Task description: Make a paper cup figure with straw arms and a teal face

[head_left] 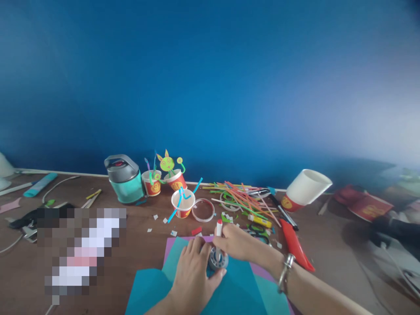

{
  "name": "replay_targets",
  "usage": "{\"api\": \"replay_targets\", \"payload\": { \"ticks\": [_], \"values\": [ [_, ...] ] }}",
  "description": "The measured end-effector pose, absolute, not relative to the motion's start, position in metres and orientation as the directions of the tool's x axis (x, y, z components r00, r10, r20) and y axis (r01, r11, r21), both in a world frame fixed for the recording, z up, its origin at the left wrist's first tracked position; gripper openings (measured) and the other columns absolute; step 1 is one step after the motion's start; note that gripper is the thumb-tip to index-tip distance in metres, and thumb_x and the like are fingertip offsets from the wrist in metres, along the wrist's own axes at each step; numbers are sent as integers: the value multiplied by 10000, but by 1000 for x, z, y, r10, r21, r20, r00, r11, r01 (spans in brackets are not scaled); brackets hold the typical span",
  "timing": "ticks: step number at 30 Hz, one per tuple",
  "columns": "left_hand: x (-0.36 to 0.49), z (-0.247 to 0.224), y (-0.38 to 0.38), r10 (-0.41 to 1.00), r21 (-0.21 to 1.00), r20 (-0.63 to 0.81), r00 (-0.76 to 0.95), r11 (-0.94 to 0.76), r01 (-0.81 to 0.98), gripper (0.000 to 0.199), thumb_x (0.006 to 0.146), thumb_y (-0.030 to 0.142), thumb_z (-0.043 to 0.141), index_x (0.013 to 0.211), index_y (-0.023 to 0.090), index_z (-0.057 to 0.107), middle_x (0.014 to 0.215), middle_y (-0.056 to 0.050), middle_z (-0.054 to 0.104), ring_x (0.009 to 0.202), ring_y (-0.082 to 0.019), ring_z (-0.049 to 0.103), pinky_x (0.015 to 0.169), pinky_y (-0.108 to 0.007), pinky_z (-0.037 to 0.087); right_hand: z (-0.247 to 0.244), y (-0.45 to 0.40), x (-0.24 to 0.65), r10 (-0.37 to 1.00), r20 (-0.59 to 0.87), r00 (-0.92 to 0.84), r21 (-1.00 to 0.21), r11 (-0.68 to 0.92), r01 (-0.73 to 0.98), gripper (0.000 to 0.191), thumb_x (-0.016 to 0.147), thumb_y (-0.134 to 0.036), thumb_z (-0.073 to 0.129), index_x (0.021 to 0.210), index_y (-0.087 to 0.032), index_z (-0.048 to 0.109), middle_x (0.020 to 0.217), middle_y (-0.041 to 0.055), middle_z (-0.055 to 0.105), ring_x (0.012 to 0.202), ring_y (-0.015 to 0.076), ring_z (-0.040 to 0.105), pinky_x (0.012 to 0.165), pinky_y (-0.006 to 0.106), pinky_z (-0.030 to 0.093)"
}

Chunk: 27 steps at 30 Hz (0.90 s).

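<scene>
2 hands at a ring [224, 262] on blue paper [236, 288], likely tracing.
The left hand's [193, 267] fingers, partly spread, hold the ring; the right hand's [234, 240] are closed round an upright marker [219, 228]. Continuing seems to need a steady ring. Beyond, on the counter [144, 249]: a cup [179, 213], straws [241, 197].

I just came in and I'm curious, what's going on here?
The person's left hand steadies a grey ring on blue paper. The right hand holds a marker roughly upright at the ring. Beyond the hands stands a paper cup with blue straws.
</scene>
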<state>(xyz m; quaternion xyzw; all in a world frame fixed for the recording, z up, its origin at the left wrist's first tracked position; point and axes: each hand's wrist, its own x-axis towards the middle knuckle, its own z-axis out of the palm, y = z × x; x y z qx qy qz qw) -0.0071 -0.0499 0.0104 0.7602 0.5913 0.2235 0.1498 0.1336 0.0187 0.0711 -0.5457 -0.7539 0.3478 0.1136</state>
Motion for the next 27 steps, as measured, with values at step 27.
{"api": "replay_targets", "payload": {
  "ticks": [27],
  "values": [
    [-11, 5, -50, 958, 475, 246, 147, -251, 843, 236, 680, 182, 709, 902, 219, 637, 1017, -94, 632, 978, -323, 585, 751, -416, 465, 74, -26, 139, 655, 123, -745, -122, 755, 644, 197, 828, -123, 531, 964, -191, 657, 926, 81, 713, 942, 256, 629, 947, 418, 410]
  ]
}}
